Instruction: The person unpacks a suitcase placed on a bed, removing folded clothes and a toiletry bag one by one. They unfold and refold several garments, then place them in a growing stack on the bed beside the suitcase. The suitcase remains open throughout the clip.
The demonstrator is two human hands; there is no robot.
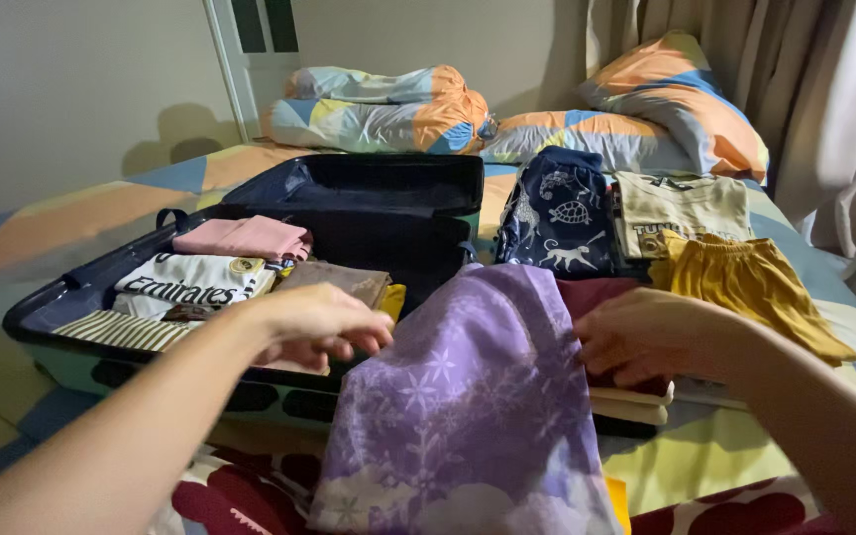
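The open suitcase (250,287) lies on the bed (71,213), and I describe the other things from it. Over its near right edge hangs a purple cloth (468,406) with pale snowflake and flower prints; it runs down toward the camera.

The left hand (319,325) is at the left border of this cloth, above the near wall of the suitcase. Its fingers are curled and the tips seem to pinch the cloth edge, but the grip itself is partly hidden. The right hand (651,335) is at the right border of the cloth, just outside the suitcase. Its fingers are bent and press on the cloth and on a dark red garment (591,295) under it; I cannot tell if it really grasps.

Inside the suitcase are a pink folded garment (245,238), a white shirt (190,280), a striped cloth (121,330) and a brown folded piece (334,279). To the right of the suitcase lie a dark blue garment with animal prints (559,213), a beige shirt (681,208) and yellow shorts (745,282). Behind the suitcase are pillows (378,109) in orange, blue and grey.
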